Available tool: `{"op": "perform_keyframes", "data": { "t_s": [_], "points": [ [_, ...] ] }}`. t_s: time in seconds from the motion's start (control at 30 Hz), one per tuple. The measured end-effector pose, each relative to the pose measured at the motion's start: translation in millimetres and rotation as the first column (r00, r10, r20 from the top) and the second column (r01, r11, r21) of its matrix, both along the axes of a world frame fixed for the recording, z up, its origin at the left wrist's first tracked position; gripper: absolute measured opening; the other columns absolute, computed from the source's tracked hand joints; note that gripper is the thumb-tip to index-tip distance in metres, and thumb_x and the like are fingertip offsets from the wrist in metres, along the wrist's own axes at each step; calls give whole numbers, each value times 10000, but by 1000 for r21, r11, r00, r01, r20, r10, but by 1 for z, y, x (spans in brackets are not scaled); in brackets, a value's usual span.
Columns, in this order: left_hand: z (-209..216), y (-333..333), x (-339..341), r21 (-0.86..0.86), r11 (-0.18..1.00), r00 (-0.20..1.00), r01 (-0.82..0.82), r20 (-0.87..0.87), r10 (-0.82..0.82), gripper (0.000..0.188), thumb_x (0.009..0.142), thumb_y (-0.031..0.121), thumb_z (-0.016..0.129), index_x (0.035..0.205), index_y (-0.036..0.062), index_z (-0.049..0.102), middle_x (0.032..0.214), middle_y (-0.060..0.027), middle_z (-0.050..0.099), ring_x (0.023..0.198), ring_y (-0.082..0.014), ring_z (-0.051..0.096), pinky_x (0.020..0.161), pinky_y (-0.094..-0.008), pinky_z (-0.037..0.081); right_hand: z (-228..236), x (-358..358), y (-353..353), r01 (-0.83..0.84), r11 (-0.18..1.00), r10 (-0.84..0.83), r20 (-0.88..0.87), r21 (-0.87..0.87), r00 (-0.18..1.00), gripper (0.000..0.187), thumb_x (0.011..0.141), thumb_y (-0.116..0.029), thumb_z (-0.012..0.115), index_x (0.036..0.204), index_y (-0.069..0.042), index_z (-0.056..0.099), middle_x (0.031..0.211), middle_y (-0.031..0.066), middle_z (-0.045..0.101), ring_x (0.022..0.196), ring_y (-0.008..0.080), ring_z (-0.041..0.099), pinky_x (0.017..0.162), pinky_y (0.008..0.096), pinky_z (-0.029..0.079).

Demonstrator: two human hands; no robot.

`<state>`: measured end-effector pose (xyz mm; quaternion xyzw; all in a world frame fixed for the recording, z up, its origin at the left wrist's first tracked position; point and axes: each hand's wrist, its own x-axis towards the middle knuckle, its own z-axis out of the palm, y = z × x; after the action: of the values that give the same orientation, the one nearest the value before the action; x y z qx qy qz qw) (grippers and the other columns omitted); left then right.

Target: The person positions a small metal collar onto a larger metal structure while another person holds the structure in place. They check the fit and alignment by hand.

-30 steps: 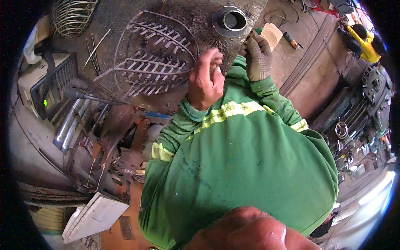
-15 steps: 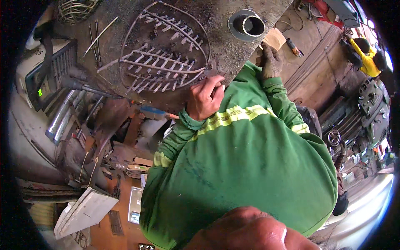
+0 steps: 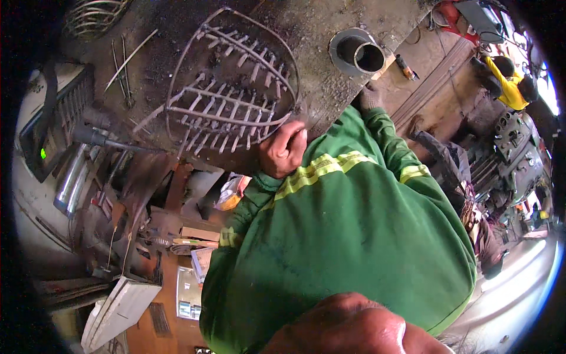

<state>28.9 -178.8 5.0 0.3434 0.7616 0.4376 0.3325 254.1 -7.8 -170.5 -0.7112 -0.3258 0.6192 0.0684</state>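
1. The left hand [image 3: 285, 148] is curled into a loose fist, fingers pinching the lower right rim of the wire frame [image 3: 233, 88], which lies flat on the dark, gritty tabletop [image 3: 177, 29].
2. A second ago that hand was raised higher over the frame's right side; it has dropped to the near edge at about 5 o'clock of the frame, so the grip now looks settled rather than reaching.
3. The right hand [image 3: 370, 97], in a grey glove, sits at the tabletop's edge just below the short metal pipe [image 3: 357, 52]; whether its fingers are spread or closed I cannot tell.
4. The view has swung closer, and the frame now fills the upper middle.
5. Loose metal rods [image 3: 124, 62] lie at 9 o'clock of the frame, well apart from both hands.
6. A person in yellow [image 3: 508, 88] works far off at 2 o'clock.
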Motion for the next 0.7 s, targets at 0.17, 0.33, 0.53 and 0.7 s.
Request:
{"op": "perform_keyframes", "data": {
  "t_s": [0.17, 0.33, 0.53, 0.7],
  "points": [
    [-1, -4, 0, -17, 1000, 1000, -7, 3, 7, 170, 888, 81, 708, 1051, 46, 673, 900, -133, 728, 761, -278, 726, 680, -360, 569, -10, 2, -6, 43, 998, -42, 11, -48, 999, 230, 931, -230, 694, 1002, -12, 697, 798, 47, 668, 589, 133, 571, 537, 277, 463],
    [-8, -14, 1, -27, 999, 999, 32, 42, -31, 187, 921, 42, 661, 1104, 6, 657, 907, -75, 695, 726, -138, 652, 682, -293, 540, 8, -6, 0, 106, 975, -99, 47, -194, 994, 278, 927, -310, 703, 1044, -58, 713, 794, 43, 655, 593, 127, 560, 527, 253, 430],
    [-9, -6, 4, -48, 998, 999, -34, -20, 33, 134, 920, 38, 647, 1049, 10, 666, 764, -66, 665, 616, -110, 612, 569, -264, 488, -17, 22, -4, -219, 973, 227, 165, -69, 960, 521, 908, -544, 639, 1040, -48, 727, 785, 61, 662, 724, 162, 596, 684, 344, 472],
    [-15, -8, 3, -63, 997, 998, -37, -56, 34, 124, 924, 74, 661, 1035, 20, 671, 783, -65, 670, 622, -132, 623, 573, -274, 490, -7, 15, -9, -63, 998, 63, 61, -6, 996, 406, 899, -398, 713, 1015, -11, 749, 748, 52, 662, 653, 142, 561, 618, 321, 467]
  ]
}}
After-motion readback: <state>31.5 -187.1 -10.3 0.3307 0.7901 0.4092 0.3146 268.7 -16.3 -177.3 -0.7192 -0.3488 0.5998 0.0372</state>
